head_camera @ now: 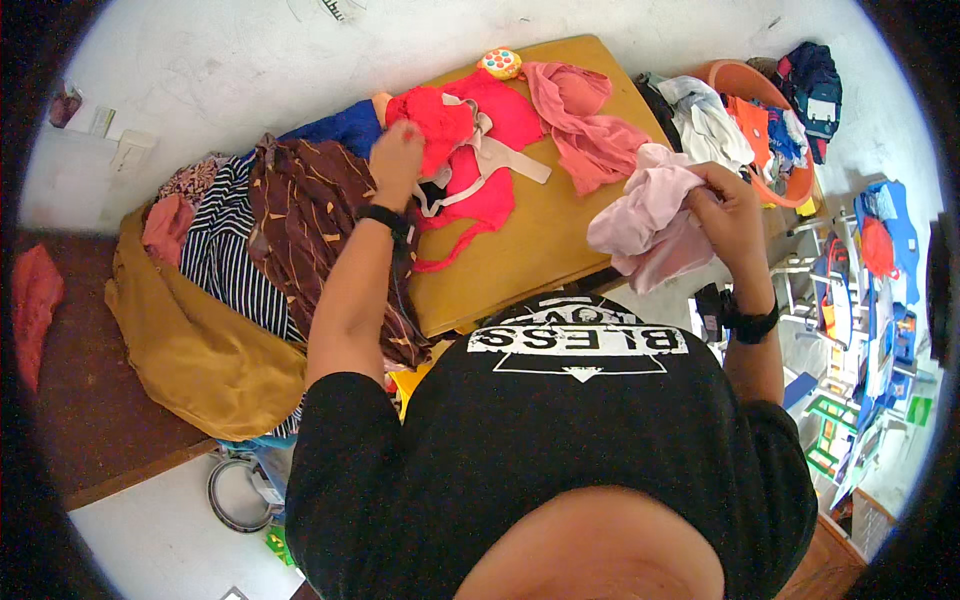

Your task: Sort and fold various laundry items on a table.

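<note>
Over the right part of the tan table top, my right hand pinches a crumpled pale pink cloth between thumb and fingers. My left hand is at the edge of the bright red garments; its fingers are blurred, and whether they grip the fabric cannot be told. A beige strap-like cloth lies across the red pieces. A coral pink cloth is spread between the red garments and the pale pink one. Left of my left hand lies a brown patterned garment.
Striped cloth and a mustard garment are heaped at left. A round toy with coloured dots sits by the wall. At right, an orange tub holds clothes, beside a dark backpack. A brown surface extends at far left.
</note>
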A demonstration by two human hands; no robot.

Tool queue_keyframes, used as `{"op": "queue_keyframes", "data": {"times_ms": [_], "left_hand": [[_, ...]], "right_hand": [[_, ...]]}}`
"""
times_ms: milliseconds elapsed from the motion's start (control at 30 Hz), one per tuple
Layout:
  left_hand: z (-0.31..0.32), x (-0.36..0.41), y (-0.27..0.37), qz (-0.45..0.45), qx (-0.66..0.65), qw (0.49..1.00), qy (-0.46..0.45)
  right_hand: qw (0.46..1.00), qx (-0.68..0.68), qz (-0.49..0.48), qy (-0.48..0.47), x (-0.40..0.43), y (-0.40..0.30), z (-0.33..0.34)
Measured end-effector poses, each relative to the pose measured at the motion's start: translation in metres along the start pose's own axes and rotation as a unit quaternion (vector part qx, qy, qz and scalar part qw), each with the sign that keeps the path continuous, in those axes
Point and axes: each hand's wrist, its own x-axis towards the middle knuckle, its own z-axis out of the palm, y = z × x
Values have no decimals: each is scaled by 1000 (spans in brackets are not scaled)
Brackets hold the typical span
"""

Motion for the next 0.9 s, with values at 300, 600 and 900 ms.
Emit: {"op": "queue_keyframes", "data": {"times_ms": [300,600,900], "left_hand": [[-88,-61,223,200,-533,787,-239],[-60,-92,207,126,-562,726,-376],[32,-75,54,-29,-3,983,-183]], "right_hand": [[982,181,-39,-33,13,-21,48],[992,8,-113,-54,-5,11,45],[996,84,10,-5,-34,13,19]]}}
